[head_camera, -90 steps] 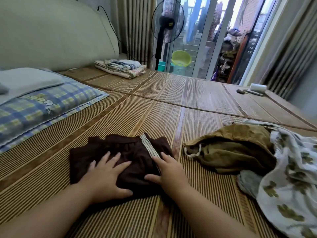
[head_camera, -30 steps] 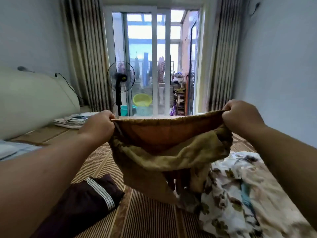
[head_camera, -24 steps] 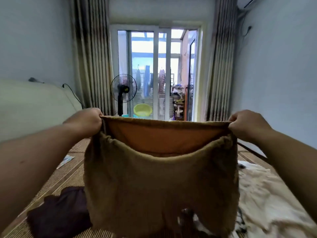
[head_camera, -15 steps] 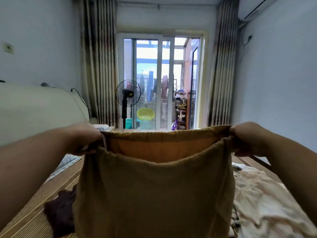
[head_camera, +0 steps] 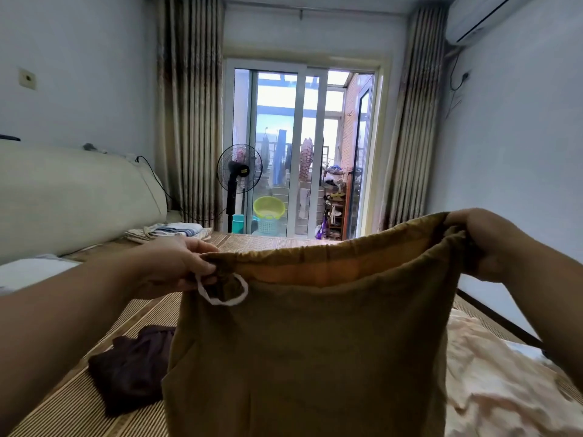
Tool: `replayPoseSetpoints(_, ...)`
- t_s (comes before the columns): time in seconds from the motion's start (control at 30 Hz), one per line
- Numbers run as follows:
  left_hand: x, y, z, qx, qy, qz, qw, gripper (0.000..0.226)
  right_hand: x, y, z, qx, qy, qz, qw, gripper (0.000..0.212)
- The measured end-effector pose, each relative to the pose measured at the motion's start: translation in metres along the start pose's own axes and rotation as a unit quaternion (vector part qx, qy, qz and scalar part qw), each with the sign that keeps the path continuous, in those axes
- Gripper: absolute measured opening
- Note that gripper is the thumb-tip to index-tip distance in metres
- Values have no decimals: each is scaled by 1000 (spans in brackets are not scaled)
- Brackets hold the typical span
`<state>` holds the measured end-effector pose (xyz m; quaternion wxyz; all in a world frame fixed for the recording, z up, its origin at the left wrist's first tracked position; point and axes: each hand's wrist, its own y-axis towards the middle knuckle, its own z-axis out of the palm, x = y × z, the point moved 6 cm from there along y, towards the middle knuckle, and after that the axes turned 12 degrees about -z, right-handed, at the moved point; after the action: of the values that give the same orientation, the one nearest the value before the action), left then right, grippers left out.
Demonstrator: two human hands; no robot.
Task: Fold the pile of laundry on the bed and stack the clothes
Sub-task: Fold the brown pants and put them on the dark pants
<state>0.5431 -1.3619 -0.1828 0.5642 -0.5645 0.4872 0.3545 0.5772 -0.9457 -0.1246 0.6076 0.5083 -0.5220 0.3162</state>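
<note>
Hanging vert, waistband up: olive shorts [head_camera: 309,357] | L hand [head_camera: 176,266] + R hand [head_camera: 485,244] grips pinch waistband ends

Between my left hand [head_camera: 176,266] and right hand [head_camera: 485,241] hang the shorts [head_camera: 315,357], over the bed [head_camera: 79,405]; a garment [head_camera: 132,367] lies left, laundry [head_camera: 492,373] right.

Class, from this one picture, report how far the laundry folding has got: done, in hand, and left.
Done: a dark brown garment lies in a compact bundle on the bed mat, apparently folded. In hand: the left hand and right hand grip the waistband of mustard shorts, held up unfolded. Left: folding those, the pale patterned cloth, and stacking.
</note>
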Motion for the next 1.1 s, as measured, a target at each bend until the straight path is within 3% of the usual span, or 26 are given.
replayPoseSetpoints(0.13,2,-2,4,-1,45,8,999,36,-5,-6,-15,-21,-1,-4,1000,15)
replayPoseSetpoints(0.3,-6,-15,13,135,-159,-5,978,69,-10,-9,-28,-32,-57,-2,998,8)
replayPoseSetpoints(0.4,-4,-17,28,125,-73,23,989,73,-13,-8,-30,-22,-58,-5,998,10)
replayPoseSetpoints(0.63,8,-1,35,-22,38,55,998,19,-11,-12,-27,41,-19,-26,999,32)
replayPoseSetpoints(0.7,8,-3,36,5,41,39,998,21,-15,-11,-32,37,-35,-24,998,32)
replayPoseSetpoints(0.8,7,-11,31,110,27,16,993,44,-19,-10,-37,18,-32,-23,999,20)
replayPoseSetpoints(0.87,7,-14,24,114,82,22,990,60,-22,-11,-39,12,6,-26,1000,12)
replayPoseSetpoints(1.0,-2,-10,11,10,204,81,976,44,-22,-12,-34,57,31,-49,997,20)
replayPoseSetpoints(1.07,-7,-10,10,-51,338,134,930,47,-20,-11,-32,45,-5,-72,996,22)
replayPoseSetpoints(1.1,-11,-13,11,-95,426,161,885,48,-19,-10,-32,25,-43,-89,995,19)
